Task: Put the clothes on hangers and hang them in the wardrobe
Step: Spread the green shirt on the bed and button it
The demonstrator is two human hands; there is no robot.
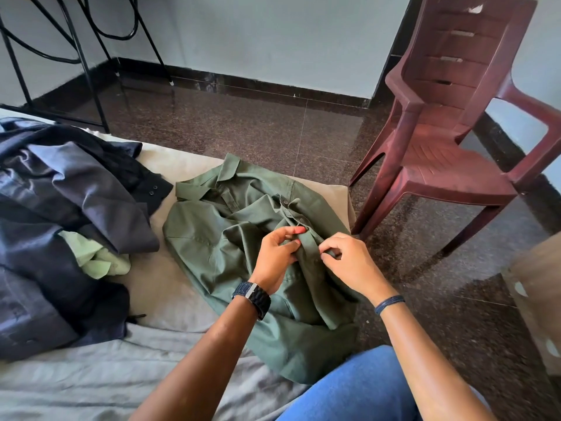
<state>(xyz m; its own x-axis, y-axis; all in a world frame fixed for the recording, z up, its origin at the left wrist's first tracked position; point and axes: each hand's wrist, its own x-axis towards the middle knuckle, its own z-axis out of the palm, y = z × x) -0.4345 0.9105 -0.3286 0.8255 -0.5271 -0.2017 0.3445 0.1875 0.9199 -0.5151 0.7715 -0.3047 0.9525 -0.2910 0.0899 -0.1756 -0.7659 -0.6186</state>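
— What am I looking at on the feed right now?

— I'm seeing the green shirt (230,238) lying spread on the bed (170,287), collar pointing toward the far wall, hem hanging off the bed's near corner by a knee in blue jeans (358,390). I'm taking that shirt as my landmark.

— And the hands?

— Both are working at the shirt's button placket, right of its middle. The left hand (277,253), wearing a black watch (253,296), is curling its fingers and thumb round a fold of the placket, pinching the cloth. The right hand (346,259), with a dark wristband (389,302), is pinching the placket edge just beside it, thumb and forefinger closed on the fabric, the other fingers tucked in. The two hands are nearly touching.

— Are they buttoning or unbuttoning?

— I cannot tell from this view; the button under the fingers is hidden.

— Anything else from the task in view?

— Left of the green shirt, a heap of dark navy clothes (60,208) is lying on the same bed, with a pale green garment (97,256) poking out from beneath it on the side nearest the shirt.

— Surroundings?

— Right of the shirt and beyond it, a maroon plastic chair (449,147) is standing on the dark speckled floor (273,129). Far beyond the shirt to the left, a black metal frame (88,74) is standing against the wall.
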